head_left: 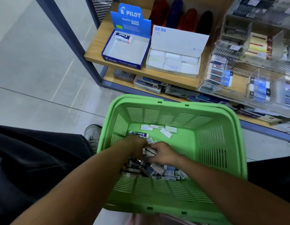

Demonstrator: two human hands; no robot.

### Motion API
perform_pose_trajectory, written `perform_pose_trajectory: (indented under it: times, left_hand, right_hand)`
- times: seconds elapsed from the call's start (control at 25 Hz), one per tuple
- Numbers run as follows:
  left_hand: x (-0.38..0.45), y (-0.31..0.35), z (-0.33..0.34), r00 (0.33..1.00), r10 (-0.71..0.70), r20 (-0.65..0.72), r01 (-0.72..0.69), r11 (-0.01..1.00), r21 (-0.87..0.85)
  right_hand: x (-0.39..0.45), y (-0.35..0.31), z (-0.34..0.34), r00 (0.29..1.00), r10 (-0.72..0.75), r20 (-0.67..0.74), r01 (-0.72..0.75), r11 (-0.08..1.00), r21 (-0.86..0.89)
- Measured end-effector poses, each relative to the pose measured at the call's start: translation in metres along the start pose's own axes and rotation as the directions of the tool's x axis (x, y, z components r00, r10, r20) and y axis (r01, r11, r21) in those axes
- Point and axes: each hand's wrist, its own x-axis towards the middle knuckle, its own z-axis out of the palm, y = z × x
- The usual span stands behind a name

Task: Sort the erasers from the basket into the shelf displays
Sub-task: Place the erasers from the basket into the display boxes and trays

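Observation:
A green plastic basket [218, 143] sits low in front of me with a heap of wrapped erasers [155, 171] in its near half and a few loose ones [157, 129] toward the far wall. Both my hands are down in the heap. My left hand [137, 147] and my right hand [163, 152] curl together round a small stack of erasers [150, 151]. On the wooden shelf [95, 51] stands a blue Pilot display box [124, 51] with one eraser [124, 37] in it, and beside it a white display box [173, 64] filled with white erasers.
Clear plastic racks of pens and stationery [248, 51] fill the shelf to the right. Boxes [149, 84] are stacked on the lower shelf behind the basket. A dark metal shelf post [72, 41] runs down at the left. My shoe [93, 133] is left of the basket.

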Motion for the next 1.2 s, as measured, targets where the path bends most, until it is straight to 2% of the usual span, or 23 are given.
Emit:
perform_pose_trajectory:
  times: [0.04,0.12,0.24,0.28,0.36,0.44,0.56,0.72,0.96,1.08,1.2]
  left_hand:
    - [0.004,-0.001,-0.008,1.0,0.015,-0.009,-0.015,1.0,0.008]
    - [0.001,0.001,-0.022,1.0,-0.005,-0.016,0.001,0.966,-0.258]
    - [-0.015,0.011,-0.041,0.996,-0.075,-0.052,0.021,0.74,-0.673]
    - [-0.02,0.015,-0.044,0.996,-0.093,-0.014,0.049,0.639,-0.767]
    - [-0.033,0.026,-0.055,0.997,-0.069,0.045,0.075,0.529,-0.845]
    - [-0.047,0.038,-0.067,0.997,-0.015,0.074,0.072,0.503,-0.861]
    - [-0.066,0.059,-0.085,0.998,0.025,0.055,0.033,0.531,-0.847]
    - [-0.088,0.081,-0.109,0.994,0.11,-0.019,-0.074,0.523,-0.849]
    - [-0.137,0.115,-0.153,0.968,0.129,-0.215,-0.244,0.296,-0.923]
    - [-0.155,0.131,-0.17,0.939,0.156,-0.307,-0.341,0.309,-0.888]
    - [-0.159,0.139,-0.17,0.925,0.105,-0.364,-0.379,0.286,-0.88]
  right_hand:
    - [-0.001,-0.004,-0.013,0.999,0.038,0.013,-0.039,0.997,0.071]
    - [-0.006,-0.01,-0.043,0.995,0.092,0.049,-0.098,0.984,0.148]
    - [-0.019,-0.017,-0.081,0.991,0.079,0.108,-0.102,0.968,0.228]
    - [-0.024,-0.02,-0.091,0.989,0.064,0.133,-0.098,0.958,0.271]
    - [-0.035,-0.03,-0.11,0.984,0.029,0.173,-0.087,0.938,0.334]
    - [-0.05,-0.042,-0.13,0.98,0.008,0.199,-0.082,0.928,0.364]
    - [-0.076,-0.055,-0.151,0.98,-0.036,0.196,-0.039,0.93,0.367]
    - [-0.105,-0.074,-0.172,0.99,-0.104,0.098,0.059,0.92,0.386]
    - [-0.134,-0.11,-0.193,0.962,-0.208,-0.175,0.271,0.77,0.578]
    - [-0.139,-0.125,-0.198,0.94,-0.215,-0.264,0.338,0.675,0.655]
    - [-0.143,-0.127,-0.2,0.933,-0.265,-0.243,0.359,0.646,0.673]
